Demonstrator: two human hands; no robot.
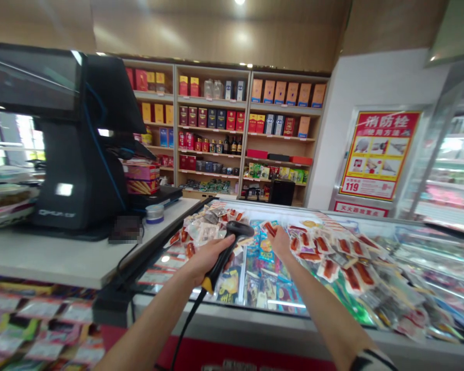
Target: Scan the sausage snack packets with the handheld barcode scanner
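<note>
My left hand (208,260) is wrapped round the handle of a black barcode scanner (232,242) with a yellow base and a black cable hanging down. The scanner head points at a heap of snack packets (201,232) on the glass lid of a chest freezer (255,309). My right hand (279,242) reaches further over the glass and pinches a small packet with a red sausage picture (269,229). More red sausage packets (332,255) lie spread to its right.
A black till with a screen (77,149) stands on the grey counter (62,257) at left, with a small round tin (154,213) beside it. Shelves of boxed goods and bottles (224,129) fill the back wall. A red fire-hydrant poster (379,154) and a glass-door cooler (448,165) are at right.
</note>
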